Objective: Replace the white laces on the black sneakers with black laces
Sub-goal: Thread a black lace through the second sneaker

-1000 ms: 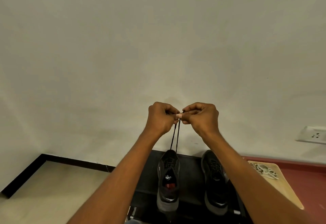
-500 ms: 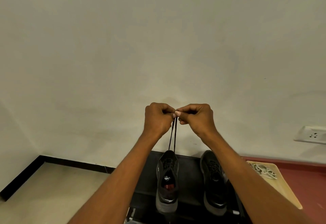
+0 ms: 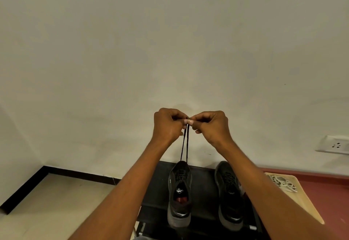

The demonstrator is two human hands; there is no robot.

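Two hands are held up in the middle of the frame, in front of a plain pale wall. The left hand and the right hand are curled tight, and the two ends of a black lace are pinched between their fingertips, where the hands meet. Two thin black strands are seen hanging straight down from the pinch to the left sneaker, which is lifted at its toe end by the lace. The right sneaker is placed just beside it, lower right of the middle, and part of it is hidden by the right forearm. Both shoes are set on a black stand at the bottom of the frame. The white laces are piled on a tan board at the lower right, beside a red floor. A white wall socket is seen at the right edge. A pale floor with a dark skirting strip is seen at the lower left.
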